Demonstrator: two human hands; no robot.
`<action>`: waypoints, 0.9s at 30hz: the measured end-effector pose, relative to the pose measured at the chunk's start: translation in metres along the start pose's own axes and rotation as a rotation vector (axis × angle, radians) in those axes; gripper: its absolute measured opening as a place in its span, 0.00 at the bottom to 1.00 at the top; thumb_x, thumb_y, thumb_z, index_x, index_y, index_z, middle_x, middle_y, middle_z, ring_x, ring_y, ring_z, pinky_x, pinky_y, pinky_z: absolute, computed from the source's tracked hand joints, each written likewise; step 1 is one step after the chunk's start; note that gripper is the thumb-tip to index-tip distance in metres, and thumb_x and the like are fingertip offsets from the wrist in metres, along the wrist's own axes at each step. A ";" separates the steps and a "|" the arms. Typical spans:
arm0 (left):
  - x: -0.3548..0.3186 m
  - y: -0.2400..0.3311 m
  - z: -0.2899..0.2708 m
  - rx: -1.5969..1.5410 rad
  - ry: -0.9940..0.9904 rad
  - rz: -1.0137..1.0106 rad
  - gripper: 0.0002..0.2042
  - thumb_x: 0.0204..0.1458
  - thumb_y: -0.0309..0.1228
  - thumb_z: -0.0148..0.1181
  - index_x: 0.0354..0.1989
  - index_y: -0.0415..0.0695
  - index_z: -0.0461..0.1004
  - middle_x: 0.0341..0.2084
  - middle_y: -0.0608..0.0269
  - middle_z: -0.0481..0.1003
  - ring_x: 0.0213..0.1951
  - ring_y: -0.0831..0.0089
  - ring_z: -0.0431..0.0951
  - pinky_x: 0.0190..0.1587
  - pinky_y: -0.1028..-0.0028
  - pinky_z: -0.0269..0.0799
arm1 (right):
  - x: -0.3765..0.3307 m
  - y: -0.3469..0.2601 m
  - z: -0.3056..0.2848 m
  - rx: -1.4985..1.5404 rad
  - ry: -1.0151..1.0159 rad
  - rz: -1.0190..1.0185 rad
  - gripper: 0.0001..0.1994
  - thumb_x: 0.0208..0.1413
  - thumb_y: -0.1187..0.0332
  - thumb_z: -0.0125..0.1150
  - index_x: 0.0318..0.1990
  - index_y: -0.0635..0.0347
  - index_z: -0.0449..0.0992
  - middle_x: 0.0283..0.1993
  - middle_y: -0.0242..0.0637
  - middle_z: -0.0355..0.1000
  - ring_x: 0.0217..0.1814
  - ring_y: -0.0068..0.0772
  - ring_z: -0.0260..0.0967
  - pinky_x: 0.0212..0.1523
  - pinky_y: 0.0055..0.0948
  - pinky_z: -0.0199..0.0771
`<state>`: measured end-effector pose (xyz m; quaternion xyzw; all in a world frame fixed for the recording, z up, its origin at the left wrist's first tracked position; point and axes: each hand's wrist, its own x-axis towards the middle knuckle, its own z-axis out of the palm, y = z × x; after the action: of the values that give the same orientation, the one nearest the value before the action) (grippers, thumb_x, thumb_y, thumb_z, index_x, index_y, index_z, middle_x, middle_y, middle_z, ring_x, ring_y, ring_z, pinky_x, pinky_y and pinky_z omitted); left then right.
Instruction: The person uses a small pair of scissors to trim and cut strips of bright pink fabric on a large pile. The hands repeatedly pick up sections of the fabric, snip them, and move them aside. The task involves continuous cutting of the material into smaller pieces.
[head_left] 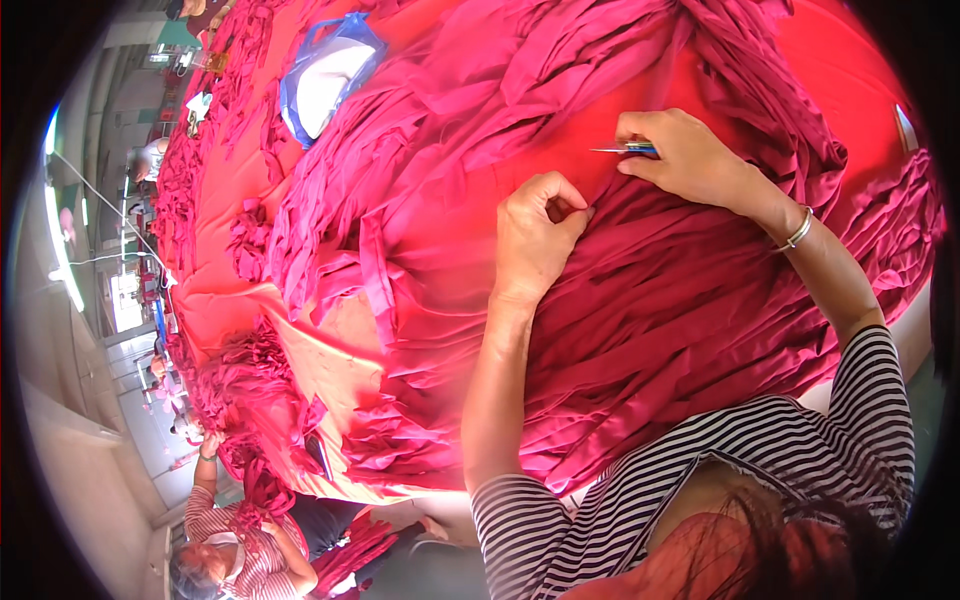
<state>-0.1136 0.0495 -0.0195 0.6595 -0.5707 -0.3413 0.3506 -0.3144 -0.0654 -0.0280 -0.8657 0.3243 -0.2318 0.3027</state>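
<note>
Fabric strips [660, 290], deep pink and stacked in folds, lie at centre right of the frame on a red-covered worktop [240, 180]. The left hand [535, 235] pinches a fold with a clenched grip, seemingly to hold the cloth taut. Just above it, the right hand [685, 155] is closed on small snips [625, 149], blades pointing left at the pinched spot. More strips are heaped around; a blue-edged bag [325, 75] sits upper left, another person [230, 545] lower left.
</note>
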 end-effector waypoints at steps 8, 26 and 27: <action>-0.007 0.006 0.010 0.028 0.062 0.062 0.07 0.46 0.23 0.71 0.31 0.39 0.78 0.18 0.71 0.72 0.25 0.85 0.69 0.29 0.78 0.66 | -0.021 -0.011 -0.026 0.134 -0.069 0.168 0.05 0.52 0.73 0.62 0.34 0.62 0.72 0.26 0.46 0.71 0.29 0.49 0.70 0.32 0.41 0.67; -0.010 0.007 0.037 -0.093 0.305 0.047 0.06 0.49 0.24 0.70 0.35 0.37 0.83 0.18 0.71 0.76 0.21 0.88 0.66 0.25 0.81 0.64 | -0.051 -0.029 0.003 0.149 0.062 -0.020 0.08 0.62 0.68 0.57 0.40 0.63 0.68 0.31 0.48 0.70 0.35 0.56 0.71 0.34 0.47 0.69; -0.011 0.005 0.038 -0.096 0.310 0.051 0.06 0.49 0.23 0.70 0.35 0.37 0.83 0.18 0.72 0.76 0.21 0.88 0.66 0.25 0.82 0.64 | -0.051 -0.028 0.005 0.147 0.065 -0.025 0.08 0.62 0.68 0.57 0.40 0.63 0.68 0.31 0.48 0.70 0.35 0.56 0.71 0.33 0.48 0.69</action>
<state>-0.1494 0.0567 -0.0342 0.6720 -0.5094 -0.2531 0.4742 -0.3348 -0.0110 -0.0229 -0.8372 0.3053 -0.2867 0.3518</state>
